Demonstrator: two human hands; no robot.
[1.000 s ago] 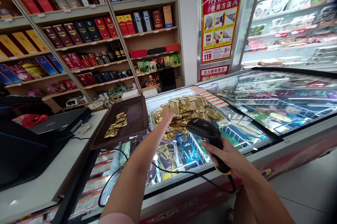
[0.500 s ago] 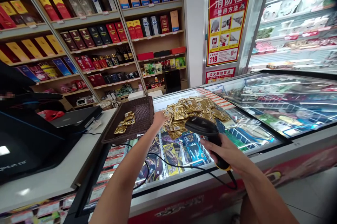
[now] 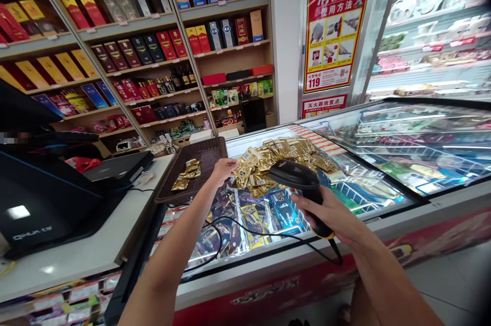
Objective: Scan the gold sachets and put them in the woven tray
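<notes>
My left hand (image 3: pixel 224 169) pinches the edge of a gold packet (image 3: pixel 246 160) that shows a printed code, at the near left side of the pile. My right hand (image 3: pixel 326 211) is wrapped round the handle of a black barcode scanner (image 3: pixel 294 177), its head pointing left over the packets. The heap of gold packets (image 3: pixel 289 148) lies on the glass top of a chest freezer (image 3: pixel 249 277). Left of my left hand, a brown woven basket (image 3: pixel 209 155) holds several more gold packets (image 3: pixel 187 175).
The scanner's black cable (image 3: pixel 264 234) loops across the glass. A white counter (image 3: pixel 76 252) with a dark checkout machine (image 3: pixel 42 198) stands at left. Shelves of boxes (image 3: pixel 146 50) line the back wall beside a red fire-hydrant sign (image 3: pixel 337 29). A lit display fridge (image 3: pixel 437 35) is at right.
My left hand has drawn back slightly left from the pile, with a gold packet now showing in its fingers. The scanner stays over the heap. The view has shifted a little.
</notes>
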